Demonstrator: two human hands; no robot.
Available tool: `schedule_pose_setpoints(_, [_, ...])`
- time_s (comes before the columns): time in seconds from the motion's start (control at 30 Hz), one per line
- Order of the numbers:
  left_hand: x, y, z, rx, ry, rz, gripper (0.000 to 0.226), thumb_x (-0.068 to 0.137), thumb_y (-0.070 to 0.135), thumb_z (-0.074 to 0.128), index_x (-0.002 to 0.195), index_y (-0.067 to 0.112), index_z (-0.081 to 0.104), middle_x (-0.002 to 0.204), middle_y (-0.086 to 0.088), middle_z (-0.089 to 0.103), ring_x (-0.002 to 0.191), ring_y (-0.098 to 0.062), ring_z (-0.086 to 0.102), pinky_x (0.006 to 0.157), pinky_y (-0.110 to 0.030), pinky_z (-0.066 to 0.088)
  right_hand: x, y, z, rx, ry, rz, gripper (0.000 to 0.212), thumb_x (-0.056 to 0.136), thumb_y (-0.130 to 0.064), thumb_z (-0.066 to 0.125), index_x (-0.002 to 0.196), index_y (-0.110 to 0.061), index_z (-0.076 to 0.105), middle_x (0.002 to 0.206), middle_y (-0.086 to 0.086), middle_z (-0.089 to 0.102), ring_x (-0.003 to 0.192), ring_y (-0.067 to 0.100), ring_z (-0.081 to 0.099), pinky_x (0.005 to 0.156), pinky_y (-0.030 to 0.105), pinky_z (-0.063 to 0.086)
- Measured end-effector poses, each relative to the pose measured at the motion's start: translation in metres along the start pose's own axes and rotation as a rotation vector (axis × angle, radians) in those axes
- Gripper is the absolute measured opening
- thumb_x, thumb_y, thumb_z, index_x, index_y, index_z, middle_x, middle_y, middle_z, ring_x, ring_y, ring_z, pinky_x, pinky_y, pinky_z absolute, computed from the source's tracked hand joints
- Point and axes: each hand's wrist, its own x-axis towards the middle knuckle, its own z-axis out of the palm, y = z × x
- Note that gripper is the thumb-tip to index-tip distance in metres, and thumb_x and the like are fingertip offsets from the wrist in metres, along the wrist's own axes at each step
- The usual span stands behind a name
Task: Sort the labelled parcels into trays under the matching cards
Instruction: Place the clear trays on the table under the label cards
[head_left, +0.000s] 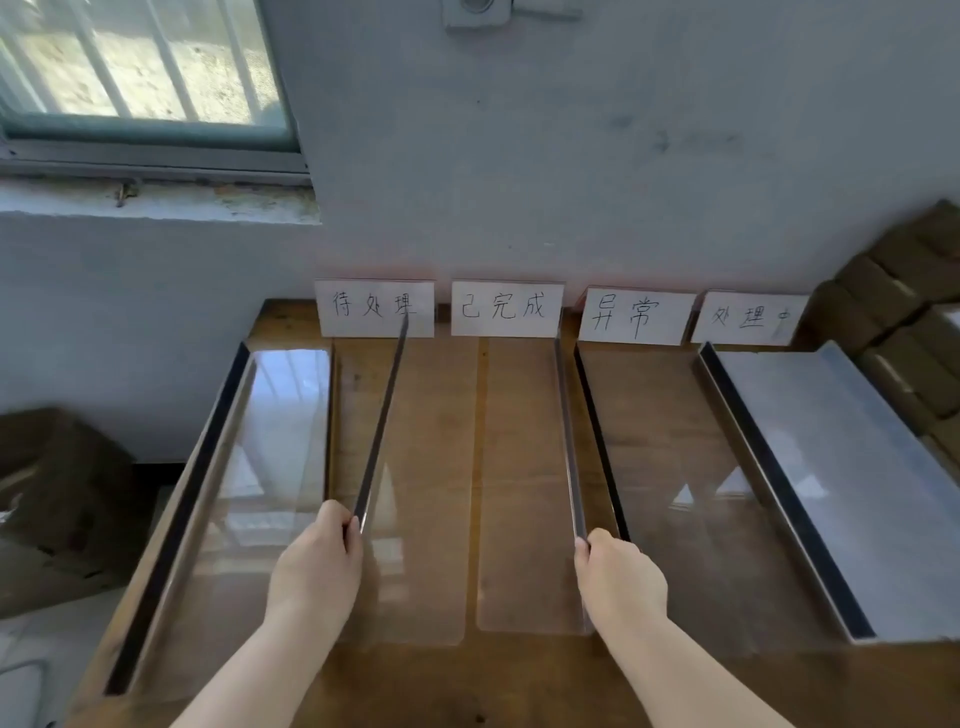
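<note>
Left fingers: the left hand (317, 566) pinches the near end of a thin clear plastic tray wall (382, 415), which leans and runs up to the first card.
Right fingers: the right hand (618, 577) pinches the near end of a second clear wall (566, 441), under the second card's right edge.
Trays: clear plastic trays (670, 467) lie side by side on a brown wooden table (519, 686); whether both held walls belong to one tray is unclear.
Cards: four white handwritten cards (506, 309) stand along the far edge.
Parcels: brown cardboard parcels (893, 306) are stacked beside the rightmost tray.
</note>
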Motion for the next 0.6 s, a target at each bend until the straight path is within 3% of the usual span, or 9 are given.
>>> schedule_pose_setpoints(0.07, [0.002, 0.009, 0.007, 0.059, -0.018, -0.001, 0.017, 0.099, 0.028, 0.040, 0.090, 0.016, 0.047, 0.072, 0.002, 0.056, 0.066, -0.020, 0.055, 0.060, -0.034, 0.047, 0.006, 0.006, -0.003, 0.033, -0.019, -0.013, 0.031, 0.101, -0.040, 0.031, 0.119, -0.022, 0.048, 0.096, -0.004, 0.066, 0.081, 0.014, 0.065, 0.057, 0.022, 0.042])
schedule_pose_setpoints(0.2, [0.010, 0.018, 0.018, 0.180, -0.073, -0.028, 0.018, 0.100, 0.029, 0.035, 0.100, 0.016, 0.047, 0.084, -0.001, 0.063, 0.071, -0.023, 0.057, 0.061, -0.033, 0.047, 0.019, 0.019, -0.011, 0.055, -0.012, -0.055, 0.034, 0.100, -0.041, 0.033, 0.127, -0.025, 0.044, 0.103, -0.005, 0.066, 0.088, 0.013, 0.065, 0.068, 0.023, 0.050])
schedule_pose_setpoints(0.33, [0.017, 0.017, 0.033, 0.299, -0.129, -0.055, 0.039, 0.100, 0.021, 0.033, 0.139, 0.021, 0.033, 0.104, 0.000, 0.063, 0.084, -0.020, 0.060, 0.063, -0.028, 0.042, 0.030, 0.036, -0.015, 0.086, 0.053, -0.052, 0.033, 0.100, -0.040, 0.033, 0.128, -0.030, 0.047, 0.106, -0.010, 0.065, 0.089, 0.008, 0.064, 0.072, 0.021, 0.052])
schedule_pose_setpoints(0.47, [0.020, 0.018, 0.042, 0.366, -0.179, -0.088, 0.058, 0.096, 0.010, 0.037, 0.149, 0.022, 0.019, 0.128, -0.001, 0.054, 0.112, -0.020, 0.055, 0.082, -0.029, 0.049, 0.043, 0.056, -0.016, 0.118, 0.054, -0.061, 0.031, 0.100, -0.037, 0.036, 0.126, -0.031, 0.051, 0.113, -0.011, 0.063, 0.090, 0.008, 0.063, 0.071, 0.020, 0.051])
schedule_pose_setpoints(0.6, [0.018, 0.034, 0.046, 0.529, -0.141, 0.106, 0.060, 0.093, 0.011, 0.043, 0.150, 0.018, 0.023, 0.155, -0.004, 0.022, 0.140, -0.024, 0.023, 0.110, -0.032, 0.031, 0.060, 0.071, -0.014, 0.146, 0.026, -0.084, 0.032, 0.100, -0.033, 0.038, 0.128, -0.027, 0.051, 0.124, -0.009, 0.057, 0.106, 0.009, 0.057, 0.084, 0.024, 0.050])
